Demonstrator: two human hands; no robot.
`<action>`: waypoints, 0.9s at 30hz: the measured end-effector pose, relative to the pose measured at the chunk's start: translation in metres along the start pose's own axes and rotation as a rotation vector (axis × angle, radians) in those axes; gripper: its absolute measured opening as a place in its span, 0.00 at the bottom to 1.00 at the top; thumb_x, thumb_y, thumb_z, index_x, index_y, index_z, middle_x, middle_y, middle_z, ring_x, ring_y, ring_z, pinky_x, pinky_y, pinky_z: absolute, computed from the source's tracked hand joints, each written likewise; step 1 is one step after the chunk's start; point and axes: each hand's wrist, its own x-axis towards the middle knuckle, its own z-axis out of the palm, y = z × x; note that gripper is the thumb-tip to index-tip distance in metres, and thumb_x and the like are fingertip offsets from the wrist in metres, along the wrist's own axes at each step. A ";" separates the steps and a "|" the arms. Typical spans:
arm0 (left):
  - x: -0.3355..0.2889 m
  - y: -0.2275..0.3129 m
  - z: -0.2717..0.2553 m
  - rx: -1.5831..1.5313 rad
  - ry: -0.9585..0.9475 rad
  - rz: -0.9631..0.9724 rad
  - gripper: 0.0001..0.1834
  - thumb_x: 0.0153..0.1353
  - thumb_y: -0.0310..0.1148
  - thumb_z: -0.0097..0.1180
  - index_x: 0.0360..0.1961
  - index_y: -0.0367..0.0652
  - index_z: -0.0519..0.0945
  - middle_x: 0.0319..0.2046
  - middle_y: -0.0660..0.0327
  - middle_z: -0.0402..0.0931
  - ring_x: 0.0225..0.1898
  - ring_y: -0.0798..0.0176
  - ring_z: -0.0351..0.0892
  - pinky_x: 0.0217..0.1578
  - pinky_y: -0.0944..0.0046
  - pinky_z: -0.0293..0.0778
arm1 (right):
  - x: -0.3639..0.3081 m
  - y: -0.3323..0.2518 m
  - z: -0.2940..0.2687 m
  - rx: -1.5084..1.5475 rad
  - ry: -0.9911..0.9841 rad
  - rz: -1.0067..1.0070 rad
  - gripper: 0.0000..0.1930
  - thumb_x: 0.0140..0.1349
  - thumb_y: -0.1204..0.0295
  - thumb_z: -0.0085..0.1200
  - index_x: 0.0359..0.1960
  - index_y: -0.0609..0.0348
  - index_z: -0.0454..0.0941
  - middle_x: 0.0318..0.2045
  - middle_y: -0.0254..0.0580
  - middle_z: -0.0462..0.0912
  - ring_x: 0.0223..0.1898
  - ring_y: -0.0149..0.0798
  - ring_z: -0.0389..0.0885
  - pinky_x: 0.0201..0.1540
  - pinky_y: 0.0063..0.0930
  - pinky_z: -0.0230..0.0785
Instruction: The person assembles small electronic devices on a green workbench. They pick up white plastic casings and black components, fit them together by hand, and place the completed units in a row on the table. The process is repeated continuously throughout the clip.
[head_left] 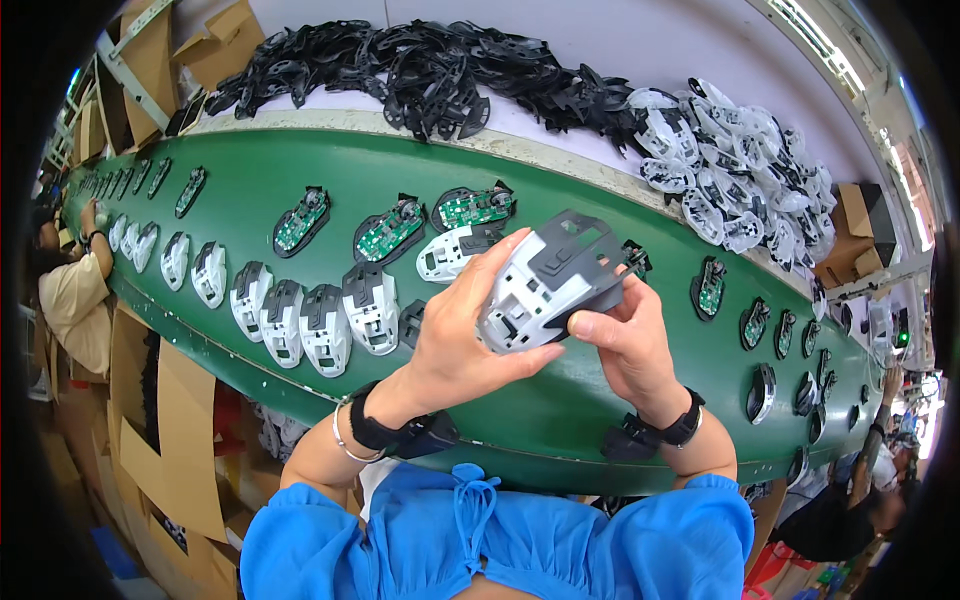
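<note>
Above the belt, both my hands hold a partly assembled computer mouse (550, 270). It has a white rear shell with cut-outs and a dark grey front. My left hand (455, 325) grips its white side, thumb along the near edge. At the other side, my right hand (630, 335) is closed on the dark lower edge, its thumb pressed there. A small black part (635, 258) juts out beyond the grey front; what lies under the shell is mostly hidden. Just behind my left hand, a white mouse shell (450, 255) rests near a mouse base with a green circuit board (475, 208).
Along the green conveyor belt (600, 410) lie rows of grey-white shells (325, 330) and circuit-board bases (390, 230). Black parts (430, 75) and white shells (735, 165) are heaped behind it. Cardboard boxes (175, 440) stand at left. Other people (75, 300) work at both ends.
</note>
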 end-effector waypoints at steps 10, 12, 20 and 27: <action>-0.009 0.009 -0.019 -0.129 -0.261 -0.006 0.49 0.39 0.34 0.75 0.62 0.33 0.63 0.56 0.47 0.71 0.53 0.54 0.78 0.52 0.62 0.73 | 0.000 -0.021 -0.016 -0.147 -0.290 -0.028 0.46 0.38 0.77 0.74 0.63 0.65 0.64 0.54 0.45 0.76 0.55 0.37 0.75 0.60 0.32 0.66; -0.012 0.009 -0.022 -0.129 -0.289 0.011 0.49 0.38 0.34 0.75 0.62 0.33 0.63 0.57 0.47 0.71 0.53 0.54 0.77 0.53 0.61 0.73 | -0.004 -0.017 -0.015 -0.174 -0.262 -0.090 0.43 0.38 0.78 0.74 0.61 0.65 0.68 0.51 0.42 0.78 0.51 0.33 0.77 0.57 0.29 0.70; -0.011 -0.012 -0.020 -0.328 -0.295 -0.226 0.50 0.44 0.36 0.73 0.67 0.38 0.59 0.66 0.49 0.56 0.68 0.54 0.57 0.65 0.57 0.55 | 0.008 -0.010 0.000 -0.348 -0.144 -0.223 0.38 0.39 0.75 0.75 0.56 0.64 0.70 0.49 0.41 0.78 0.50 0.34 0.77 0.54 0.29 0.71; -0.015 -0.050 -0.014 -1.630 -0.112 -0.801 0.29 0.69 0.54 0.42 0.59 0.41 0.68 0.50 0.56 0.75 0.50 0.58 0.77 0.55 0.53 0.72 | 0.046 -0.010 0.015 -1.331 -0.260 -1.036 0.32 0.37 0.71 0.70 0.49 0.61 0.72 0.45 0.47 0.77 0.45 0.50 0.77 0.51 0.43 0.70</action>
